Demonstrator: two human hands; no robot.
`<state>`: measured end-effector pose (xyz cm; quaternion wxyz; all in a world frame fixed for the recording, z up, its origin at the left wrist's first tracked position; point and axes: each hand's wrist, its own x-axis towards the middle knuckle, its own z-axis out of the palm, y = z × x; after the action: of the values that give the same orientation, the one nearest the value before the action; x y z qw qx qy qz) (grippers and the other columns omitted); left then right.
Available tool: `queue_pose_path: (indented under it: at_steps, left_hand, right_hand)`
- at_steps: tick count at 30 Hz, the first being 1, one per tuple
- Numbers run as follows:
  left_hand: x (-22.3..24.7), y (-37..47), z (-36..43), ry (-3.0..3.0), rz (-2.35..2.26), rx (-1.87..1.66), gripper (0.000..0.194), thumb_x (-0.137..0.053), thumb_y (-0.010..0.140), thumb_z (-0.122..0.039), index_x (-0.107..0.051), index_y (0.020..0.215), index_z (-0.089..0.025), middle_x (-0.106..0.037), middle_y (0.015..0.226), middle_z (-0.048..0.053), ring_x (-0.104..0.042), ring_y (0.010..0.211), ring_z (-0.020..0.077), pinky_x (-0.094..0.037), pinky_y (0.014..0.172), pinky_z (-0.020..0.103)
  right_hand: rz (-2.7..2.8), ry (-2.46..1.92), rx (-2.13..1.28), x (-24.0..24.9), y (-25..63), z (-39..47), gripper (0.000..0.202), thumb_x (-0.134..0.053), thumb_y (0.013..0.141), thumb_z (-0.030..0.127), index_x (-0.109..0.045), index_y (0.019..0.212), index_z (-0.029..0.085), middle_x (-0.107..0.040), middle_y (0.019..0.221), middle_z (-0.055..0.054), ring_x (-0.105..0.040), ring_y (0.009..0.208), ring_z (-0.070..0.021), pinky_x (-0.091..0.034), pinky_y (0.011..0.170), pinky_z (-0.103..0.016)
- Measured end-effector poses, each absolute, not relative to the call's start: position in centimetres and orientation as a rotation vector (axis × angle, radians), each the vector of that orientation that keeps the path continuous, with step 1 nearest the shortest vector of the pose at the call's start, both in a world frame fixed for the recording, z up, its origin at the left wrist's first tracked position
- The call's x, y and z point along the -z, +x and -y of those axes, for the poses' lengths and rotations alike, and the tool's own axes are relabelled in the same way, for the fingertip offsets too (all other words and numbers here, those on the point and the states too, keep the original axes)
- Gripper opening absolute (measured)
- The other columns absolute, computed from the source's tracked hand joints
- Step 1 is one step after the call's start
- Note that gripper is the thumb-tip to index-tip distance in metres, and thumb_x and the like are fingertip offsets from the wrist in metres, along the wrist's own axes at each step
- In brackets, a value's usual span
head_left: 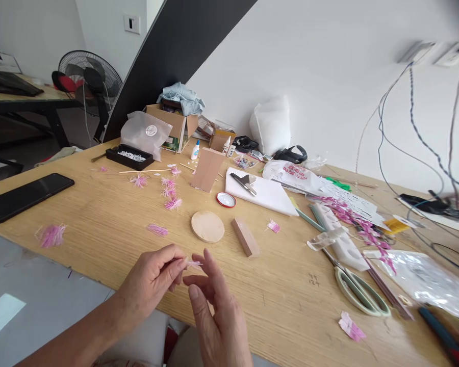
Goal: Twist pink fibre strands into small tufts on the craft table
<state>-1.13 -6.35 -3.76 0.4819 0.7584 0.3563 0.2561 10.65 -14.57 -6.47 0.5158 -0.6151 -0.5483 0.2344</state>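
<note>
My left hand (pixel 155 278) pinches a small pink-and-white fringed piece (pixel 194 264) between thumb and forefinger, and its strands stick out to the right. Just beside those strands, my right hand (pixel 220 311) is held with thumb and fingers apart and nothing in it. Beyond my hands lie a round wooden disc (pixel 207 226), a wooden block (pixel 246 237) and a loose bundle of pink strands (pixel 158 230). Several fluffy pink tassels are spread over the table, one tassel (pixel 52 235) near its left front edge.
A black phone (pixel 28 196) lies at the left. An upright wooden board (pixel 207 169), a red-rimmed lid (pixel 226 199) and a bulldog clip (pixel 245 183) on white foam stand farther back. Green-handled scissors (pixel 361 293) lie at the right, below hanging cables (pixel 411 117).
</note>
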Motion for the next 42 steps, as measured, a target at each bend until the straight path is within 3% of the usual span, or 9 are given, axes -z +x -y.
queue_pose_path:
  at_steps: [4, 8, 14, 17, 27, 33, 35, 38, 42]
  left_hand:
    - [3.5, -1.1, 6.3, 1.858, -0.862, -0.617, 0.030, -0.035, 0.088, -0.031, -0.038, 0.060, -0.020, -0.038, 0.053, -0.006, -0.037, 0.051, 0.0106, -0.032, 0.051, 0.022]
    - [3.6, -1.2, 6.2, 1.868, -0.841, -0.607, 0.031, -0.035, 0.088, -0.030, -0.036, 0.059, -0.020, -0.035, 0.052, -0.007, -0.036, 0.050, 0.0101, -0.030, 0.050, 0.021]
    - [3.7, -1.5, 5.9, 1.897, -0.854, -0.568, 0.030, -0.037, 0.087, -0.029, -0.036, 0.058, -0.020, -0.036, 0.051, -0.007, -0.037, 0.049, 0.0096, -0.030, 0.050, 0.021]
    - [3.7, -1.5, 5.6, 1.903, -0.875, -0.549, 0.029, -0.036, 0.087, -0.027, -0.036, 0.059, -0.020, -0.038, 0.051, -0.007, -0.037, 0.049, 0.0094, -0.030, 0.049, 0.021]
    - [4.1, -1.7, 4.6, 2.026, -0.869, -0.550, 0.027, -0.035, 0.086, -0.026, -0.037, 0.059, -0.019, -0.036, 0.054, -0.007, -0.037, 0.050, 0.0096, -0.029, 0.049, 0.021]
    - [4.2, -1.7, 4.1, 2.070, -0.865, -0.540, 0.027, -0.033, 0.085, -0.023, -0.040, 0.060, -0.019, -0.035, 0.053, -0.007, -0.035, 0.049, 0.0094, -0.028, 0.048, 0.021]
    - [4.2, -1.7, 3.9, 2.058, -0.877, -0.552, 0.027, -0.032, 0.085, -0.023, -0.037, 0.059, -0.019, -0.035, 0.053, -0.006, -0.035, 0.049, 0.0095, -0.028, 0.048, 0.022]
    - [4.3, -1.8, 3.7, 1.998, -0.895, -0.570, 0.027, -0.033, 0.086, -0.024, -0.036, 0.059, -0.019, -0.036, 0.054, -0.007, -0.036, 0.050, 0.0095, -0.029, 0.049, 0.022]
    - [4.6, -1.9, 3.5, 1.893, -0.875, -0.572, 0.029, -0.035, 0.087, -0.028, -0.036, 0.059, -0.020, -0.035, 0.052, -0.007, -0.036, 0.049, 0.0097, -0.030, 0.049, 0.022]
  right_hand:
    - [1.408, -1.609, -0.305, 5.4, 11.4, 14.2, 0.037, -0.051, 0.082, 0.023, -0.048, 0.118, 0.020, -0.067, 0.094, -0.008, -0.064, 0.075, -0.0189, -0.054, 0.066, -0.033]
    - [1.663, -1.500, -0.110, 3.9, 12.3, 13.3, 0.021, -0.047, 0.083, 0.018, -0.059, 0.100, 0.021, -0.067, 0.092, -0.007, -0.062, 0.084, -0.0202, -0.051, 0.072, -0.033]
    - [1.632, -1.610, -0.625, 2.1, 13.6, 11.5, 0.017, -0.050, 0.081, 0.024, -0.064, 0.072, 0.018, -0.067, 0.073, -0.003, -0.060, 0.068, -0.0157, -0.047, 0.064, -0.027]
    - [1.564, -1.630, -0.844, 1.4, 14.2, 10.7, 0.018, -0.050, 0.080, 0.025, -0.065, 0.072, 0.018, -0.066, 0.068, -0.001, -0.058, 0.065, -0.0140, -0.045, 0.061, -0.025]
    - [1.643, -1.711, -1.131, 0.5, 14.4, 8.4, 0.019, -0.050, 0.079, 0.025, -0.065, 0.068, 0.019, -0.060, 0.060, 0.002, -0.051, 0.057, -0.0106, -0.037, 0.052, -0.022]
    - [1.549, -1.662, -1.367, 1.3, 14.7, 7.6, 0.016, -0.053, 0.078, 0.025, -0.062, 0.068, 0.017, -0.061, 0.062, 0.000, -0.054, 0.060, -0.0116, -0.043, 0.057, -0.024]
    - [1.624, -1.730, -1.178, 1.3, 14.5, 7.8, 0.009, -0.055, 0.076, 0.023, -0.062, 0.076, 0.017, -0.063, 0.068, -0.002, -0.057, 0.064, -0.0142, -0.044, 0.059, -0.026]
    - [1.849, -1.715, -0.554, 1.5, 14.0, 8.3, 0.016, -0.059, 0.074, 0.018, -0.059, 0.090, 0.018, -0.065, 0.086, -0.006, -0.058, 0.079, -0.0196, -0.046, 0.067, -0.033]
    - [2.083, -1.494, -0.059, 2.0, 13.6, 8.7, 0.007, -0.058, 0.076, 0.014, -0.059, 0.083, 0.017, -0.064, 0.085, -0.007, -0.057, 0.080, -0.0213, -0.045, 0.068, -0.035]
